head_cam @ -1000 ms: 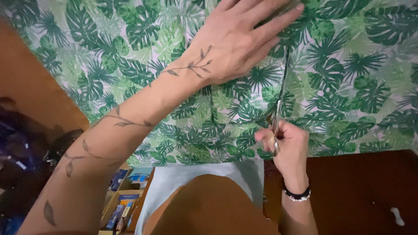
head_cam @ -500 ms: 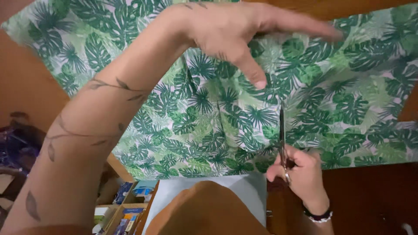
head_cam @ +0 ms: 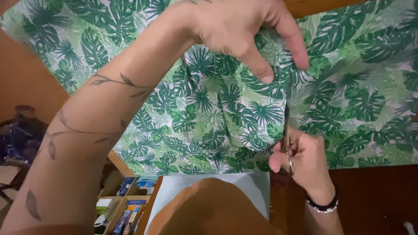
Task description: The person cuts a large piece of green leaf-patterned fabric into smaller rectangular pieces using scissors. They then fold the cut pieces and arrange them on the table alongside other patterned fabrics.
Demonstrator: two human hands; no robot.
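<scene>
Landmark: we place everything against the leaf-print fabric [head_cam: 196, 113], a white cloth with green palm and split-leaf shapes, spread over the brown tabletop [head_cam: 374, 196] and filling most of the view.
Scissors: we see the scissors [head_cam: 286, 126] lying nearly upright on the fabric right of its middle, thin blades running up from the fabric's near edge, tips close under the left fingertips.
Right hand: our right hand [head_cam: 305, 159] sits at the fabric's near edge, fingers closed round the scissor handles, thumb curled; a dark beaded band circles the wrist.
Left hand: our left hand [head_cam: 244, 30] hovers over the upper middle of the fabric, thumb and forefinger bent down towards each other either side of the blade tips; we cannot tell whether they pinch the cloth or only touch it. The forearm with its leafy vine tattoo crosses the fabric's left half.
Fabric state: it bunches into soft folds just left of the blades.
Pale sheet: a light blue-grey sheet [head_cam: 252, 187] lies just below the fabric's near edge, left of the right hand.
Packages: below the fabric's lower left corner, off the tabletop, a wooden shelf [head_cam: 124, 204] holds small boxes, blue, white and yellow, upright and packed together; their labels are too small to read.
</scene>
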